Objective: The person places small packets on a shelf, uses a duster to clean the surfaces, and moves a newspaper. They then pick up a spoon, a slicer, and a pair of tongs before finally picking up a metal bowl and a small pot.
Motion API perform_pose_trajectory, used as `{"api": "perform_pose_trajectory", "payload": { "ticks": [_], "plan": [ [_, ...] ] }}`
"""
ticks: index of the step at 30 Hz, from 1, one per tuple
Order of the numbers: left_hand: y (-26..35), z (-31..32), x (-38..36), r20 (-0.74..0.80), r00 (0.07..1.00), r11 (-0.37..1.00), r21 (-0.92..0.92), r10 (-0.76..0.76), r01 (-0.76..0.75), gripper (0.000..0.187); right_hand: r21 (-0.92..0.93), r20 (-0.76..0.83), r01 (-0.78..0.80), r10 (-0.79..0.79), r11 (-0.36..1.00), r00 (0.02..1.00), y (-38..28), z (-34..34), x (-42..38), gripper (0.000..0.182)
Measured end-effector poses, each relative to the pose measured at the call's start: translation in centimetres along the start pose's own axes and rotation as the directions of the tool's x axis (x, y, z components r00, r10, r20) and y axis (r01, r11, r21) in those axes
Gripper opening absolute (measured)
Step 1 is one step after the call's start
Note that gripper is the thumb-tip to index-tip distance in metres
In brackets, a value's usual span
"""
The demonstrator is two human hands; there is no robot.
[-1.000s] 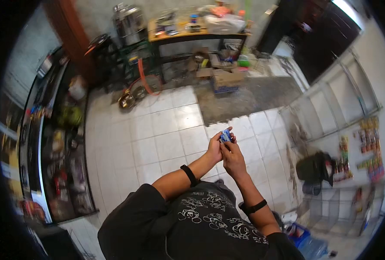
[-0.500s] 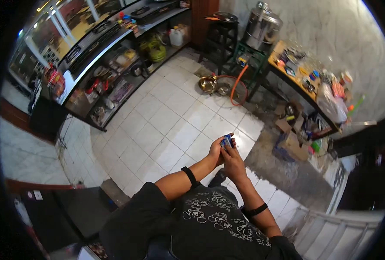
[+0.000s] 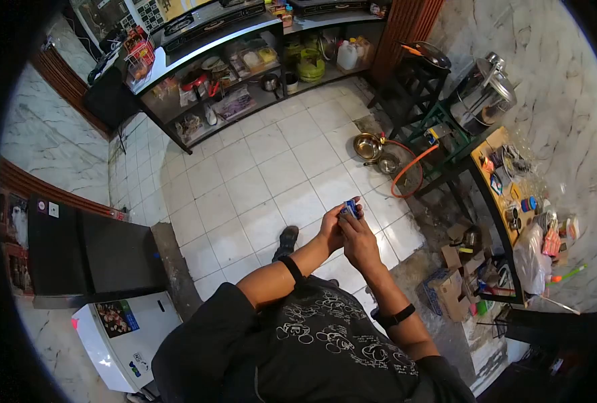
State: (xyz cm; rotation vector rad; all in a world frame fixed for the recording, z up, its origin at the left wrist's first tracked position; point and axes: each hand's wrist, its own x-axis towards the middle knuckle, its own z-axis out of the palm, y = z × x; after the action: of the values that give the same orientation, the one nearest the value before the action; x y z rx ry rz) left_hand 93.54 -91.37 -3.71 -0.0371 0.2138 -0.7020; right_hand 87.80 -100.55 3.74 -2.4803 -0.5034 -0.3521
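A small blue-and-white pack point(image 3: 350, 207) is held out in front of my chest, between both hands. My left hand point(image 3: 330, 227) is closed around it from the left, and some fingertips show past its far edge. My right hand point(image 3: 360, 243) presses against its near side, fingers bent over it. Fingers cover much of the pack, so its exact kind cannot be made out.
Ahead stands a counter point(image 3: 211, 41) with stoves and loaded shelves below. Metal bowls point(image 3: 368, 147) and an orange hose point(image 3: 412, 169) lie on the tiled floor. A cluttered table point(image 3: 496, 195) and cardboard boxes point(image 3: 449, 292) are at right; a black fridge point(image 3: 120, 252) and white freezer point(image 3: 127, 336) at left.
My view has turned left, so the room shifts right and the fridge and freezer show more. A foot now shows stepping forward on the left. Both hands keep hold of the blue pack.
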Motion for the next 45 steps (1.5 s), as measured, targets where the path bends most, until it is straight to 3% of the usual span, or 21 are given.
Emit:
{"api": "perform_pose_trajectory", "payload": {
  "ticks": [9,11,13,16,19,23,25,28,30,35,40,45],
  "plan": [
    [8.9,2.1,7.5,-0.004,0.997,0.997,0.015,-0.078,0.078,0.035,-0.016,0.003,-0.171,0.171,0.985,0.985,2.5,3.3,10.3,0.021],
    [11.5,2.7,9.4,-0.056,0.995,0.994,0.069,-0.081,0.085,0.034,0.075,-0.062,-0.165,0.169,0.984,0.984,3.2,4.5,12.9,0.023],
    [14.4,3.0,11.4,-0.042,0.99,0.991,-0.018,-0.132,0.131,0.033,0.066,-0.054,-0.114,0.117,0.991,0.992,4.0,5.3,15.3,0.03],
    [17.8,4.7,12.8,-0.044,0.994,0.993,0.058,-0.098,0.101,0.034,-0.03,-0.037,-0.122,0.121,0.992,0.992,3.5,5.7,18.7,0.031],
    [21.0,5.9,14.1,0.008,0.996,0.99,0.111,-0.092,0.09,0.034,-0.054,-0.048,-0.12,0.118,0.991,0.992,3.1,6.7,21.9,0.033],
    [23.2,7.4,14.0,0.052,0.991,0.992,-0.006,-0.124,0.124,0.035,-0.057,-0.041,-0.153,0.15,0.987,0.988,2.8,7.5,24.4,0.038],
    [24.4,7.6,13.3,0.131,0.987,0.996,0.001,-0.088,0.088,0.036,-0.056,-0.084,-0.146,0.141,0.988,0.986,2.1,7.9,26.1,0.038],
    [26.0,7.1,13.1,0.125,0.992,0.999,0.028,-0.035,0.032,0.037,-0.101,-0.039,-0.104,0.101,0.989,0.994,1.5,9.0,27.5,0.04],
    [26.7,6.9,12.8,0.115,0.993,1.0,0.01,-0.023,0.022,0.038,-0.103,0.02,-0.037,0.039,0.994,0.999,1.2,9.7,27.7,0.038],
    [26.9,5.1,11.9,0.098,0.995,1.0,-0.002,-0.014,0.014,0.04,-0.107,0.033,-0.057,0.061,0.993,0.998,1.1,11.4,26.8,0.025],
    [24.5,4.6,11.2,0.08,0.993,0.985,0.156,-0.088,0.074,0.037,-0.101,0.08,-0.14,0.149,0.985,0.986,1.3,10.8,24.8,0.034],
    [20.2,3.8,12.8,0.029,0.98,0.958,0.221,-0.195,0.184,0.036,-0.076,-0.044,-0.33,0.327,0.941,0.944,2.5,8.9,21.1,0.036]
  ]
}}
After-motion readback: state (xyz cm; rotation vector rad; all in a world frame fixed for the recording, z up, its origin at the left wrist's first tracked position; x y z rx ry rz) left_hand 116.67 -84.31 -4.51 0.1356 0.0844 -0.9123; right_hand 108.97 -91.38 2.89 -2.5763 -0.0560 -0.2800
